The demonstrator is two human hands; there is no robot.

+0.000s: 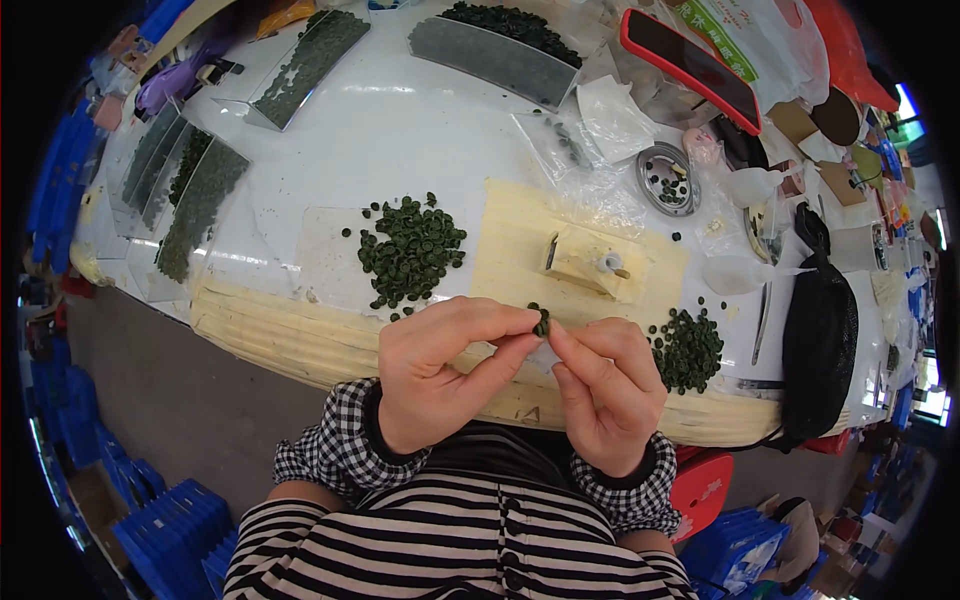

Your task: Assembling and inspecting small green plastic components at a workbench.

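Between the fingertips of both hands is a small dark green round piece (541, 322), held just over the table's near edge. My left hand (450, 360) pinches it from the left with thumb and forefinger. From the right, my right hand (610, 385) meets it with closed fingers. Beyond my left hand lies a large heap of similar green round pieces (410, 250) on a clear sheet. A smaller heap of green pieces (688, 352) sits to the right of my right hand. Past my fingers, a small taped block with a metal post (590, 262) stands on yellow tape.
Clear bins of green pieces (495, 55) stand at the back and left. A red-cased phone (690, 70), plastic bags (740, 40) and a round metal tin (668, 180) crowd the back right. Tweezers (762, 322) and a black mesh pouch (820, 340) lie at right.
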